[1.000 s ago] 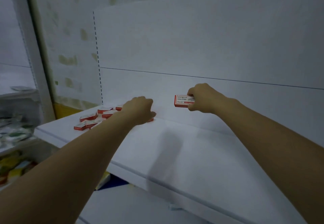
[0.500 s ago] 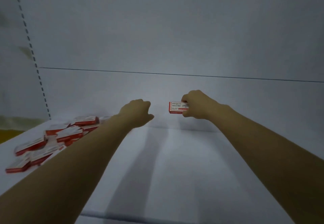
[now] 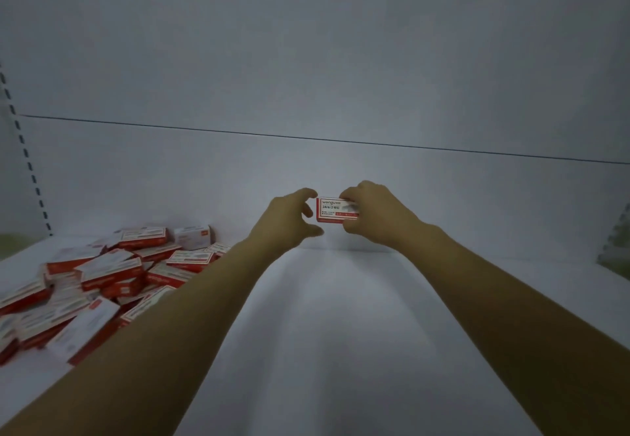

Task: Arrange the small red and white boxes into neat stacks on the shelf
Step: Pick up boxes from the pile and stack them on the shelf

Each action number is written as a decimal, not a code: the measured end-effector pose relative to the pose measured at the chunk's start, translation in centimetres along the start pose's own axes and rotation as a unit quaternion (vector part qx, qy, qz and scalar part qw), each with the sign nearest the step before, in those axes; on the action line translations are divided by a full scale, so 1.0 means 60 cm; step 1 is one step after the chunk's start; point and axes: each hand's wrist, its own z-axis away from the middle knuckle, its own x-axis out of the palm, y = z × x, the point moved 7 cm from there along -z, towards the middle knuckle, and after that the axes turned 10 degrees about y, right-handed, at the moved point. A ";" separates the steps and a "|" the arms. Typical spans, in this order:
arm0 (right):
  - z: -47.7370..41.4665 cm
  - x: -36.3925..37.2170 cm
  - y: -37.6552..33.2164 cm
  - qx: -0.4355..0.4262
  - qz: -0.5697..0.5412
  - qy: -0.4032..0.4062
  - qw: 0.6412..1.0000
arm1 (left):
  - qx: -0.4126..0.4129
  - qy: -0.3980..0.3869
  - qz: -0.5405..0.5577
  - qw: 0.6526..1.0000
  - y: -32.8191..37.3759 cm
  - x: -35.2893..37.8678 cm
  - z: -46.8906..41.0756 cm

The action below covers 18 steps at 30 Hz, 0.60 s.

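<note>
Nearest the camera, both forearms enter from the bottom corners, cut off by the frame edge, and reach forward over the white shelf [image 3: 324, 340]. To the left lies a loose pile [image 3: 102, 282] of small red and white boxes, tumbled at all angles and overlapping. The left forearm hides its right edge and the frame cuts off its left side, so an exact count is not possible, though more than a dozen show. Their print is too blurred to read. Farther in, near the back of the shelf and well apart from the pile, the right hand [image 3: 375, 217] pinches one box [image 3: 335, 210] by its right end, thumb below and fingers over the top. The fingers cover that end. The box is held above the shelf with its long side level and its face toward the camera: a white panel with dark lettering, framed in red, with a red band along the bottom. The left hand [image 3: 289, 220] is just beside the box's left end, fingers and thumb spread in an open curve. Whether a fingertip touches the box cannot be told. Behind stands the white back panel [image 3: 306, 60], crossed by one thin dark seam. At far left is one slotted upright [image 3: 24, 149], partly out of frame.
</note>
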 end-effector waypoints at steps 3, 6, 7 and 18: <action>-0.006 0.003 -0.008 -0.016 -0.012 0.031 0.999 | -0.003 0.050 0.026 0.998 -0.006 -0.011 -0.003; -0.006 0.004 -0.012 -0.028 -0.046 0.051 0.997 | 0.010 0.083 0.043 0.996 -0.009 -0.021 -0.003; -0.003 0.003 -0.013 -0.033 -0.067 0.057 0.996 | 0.014 0.093 0.050 0.994 -0.010 -0.025 -0.002; 0.014 -0.003 0.005 -0.003 -0.239 0.188 0.953 | 0.004 0.134 0.177 0.975 -0.033 -0.037 -0.006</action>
